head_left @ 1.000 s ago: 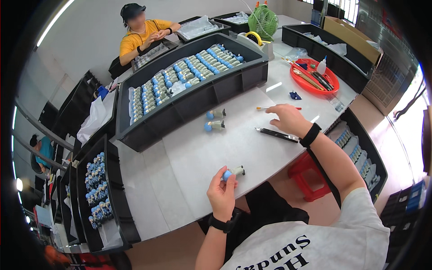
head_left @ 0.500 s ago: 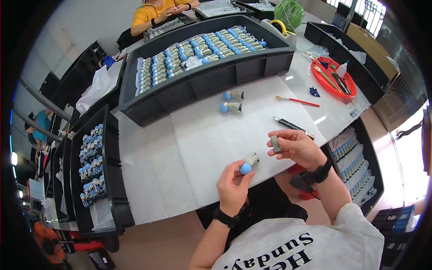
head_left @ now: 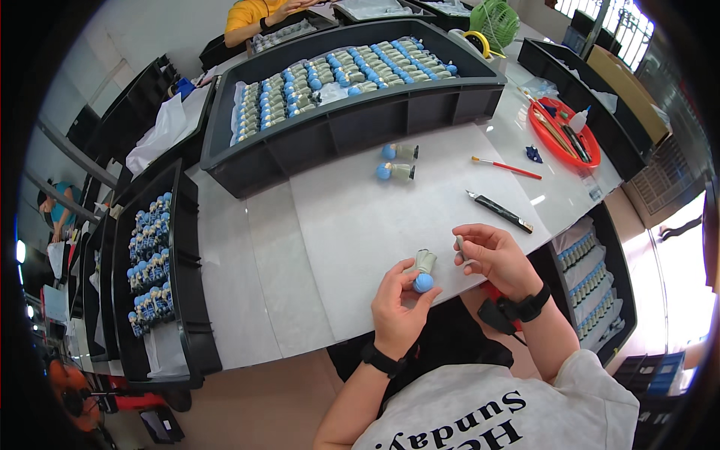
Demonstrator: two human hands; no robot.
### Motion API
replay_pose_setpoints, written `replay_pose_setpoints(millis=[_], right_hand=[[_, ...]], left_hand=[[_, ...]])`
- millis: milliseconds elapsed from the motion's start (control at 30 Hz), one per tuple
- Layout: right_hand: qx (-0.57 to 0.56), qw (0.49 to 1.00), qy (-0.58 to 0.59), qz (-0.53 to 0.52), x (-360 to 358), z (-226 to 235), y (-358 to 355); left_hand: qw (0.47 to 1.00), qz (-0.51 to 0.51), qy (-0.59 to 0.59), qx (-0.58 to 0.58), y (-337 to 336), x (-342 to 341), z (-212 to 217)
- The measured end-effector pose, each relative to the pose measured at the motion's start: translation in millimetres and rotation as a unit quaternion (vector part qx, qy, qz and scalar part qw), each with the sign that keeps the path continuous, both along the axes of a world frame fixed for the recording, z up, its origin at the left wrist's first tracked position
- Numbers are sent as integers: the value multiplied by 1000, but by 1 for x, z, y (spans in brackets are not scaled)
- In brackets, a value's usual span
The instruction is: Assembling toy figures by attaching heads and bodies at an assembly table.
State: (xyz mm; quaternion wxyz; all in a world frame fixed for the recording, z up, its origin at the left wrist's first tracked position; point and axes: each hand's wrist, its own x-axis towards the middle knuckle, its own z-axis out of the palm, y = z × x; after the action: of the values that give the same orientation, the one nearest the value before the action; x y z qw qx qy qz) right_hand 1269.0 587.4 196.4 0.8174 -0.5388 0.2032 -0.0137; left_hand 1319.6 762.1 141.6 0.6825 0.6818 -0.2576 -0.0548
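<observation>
My left hand (head_left: 402, 307) is closed round a small figurine (head_left: 424, 264) with a blue round head and a grey-green body. Its head points toward me, and its body toward the far side of the table. Just to the right, my right hand (head_left: 491, 259) pinches a small grey block (head_left: 460, 246) between thumb and fingers. The block and the figurine are apart. Two similar figurines, one figurine (head_left: 395, 172) nearer and another figurine (head_left: 400, 152) behind it, lie on the white sheet (head_left: 337, 225). A black craft knife (head_left: 501, 211) rests beyond my right hand.
A large black crate (head_left: 360, 124) with rows of figurines stands at the back. Another crate (head_left: 196, 315) of figurines is at left, a third (head_left: 615, 292) low at right. A red-handled brush (head_left: 507, 168) lies near a red tray (head_left: 592, 154) of tools. A person in yellow (head_left: 244, 22) sits opposite.
The view has shifted slightly. My right hand has turned the grey block so it shows a narrower side. The figurine in my left hand now stands more upright in the picture.
</observation>
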Motion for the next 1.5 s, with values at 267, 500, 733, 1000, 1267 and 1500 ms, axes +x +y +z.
replay_pose_setpoints(millis=[267,500,733,1000,1267,1500], right_hand=[[-207,977,-46,-14,2,-12,11],[-291,953,-62,-63,7,-24,25],[-425,892,-142,-57,17,-20,48],[-456,876,-132,-91,23,-23,52],[-487,861,-112,-94,26,-23,51],[-477,867,-99,-104,25,-24,52]], left_hand=[[1000,-7,-16,19,-1,0,-6],[998,1,-43,37,-1,-1,-4],[998,16,-39,40,-3,-2,-6],[998,37,-39,37,-2,-1,-7],[998,41,-38,27,-4,1,-10],[998,37,-41,33,-3,-1,-7]])
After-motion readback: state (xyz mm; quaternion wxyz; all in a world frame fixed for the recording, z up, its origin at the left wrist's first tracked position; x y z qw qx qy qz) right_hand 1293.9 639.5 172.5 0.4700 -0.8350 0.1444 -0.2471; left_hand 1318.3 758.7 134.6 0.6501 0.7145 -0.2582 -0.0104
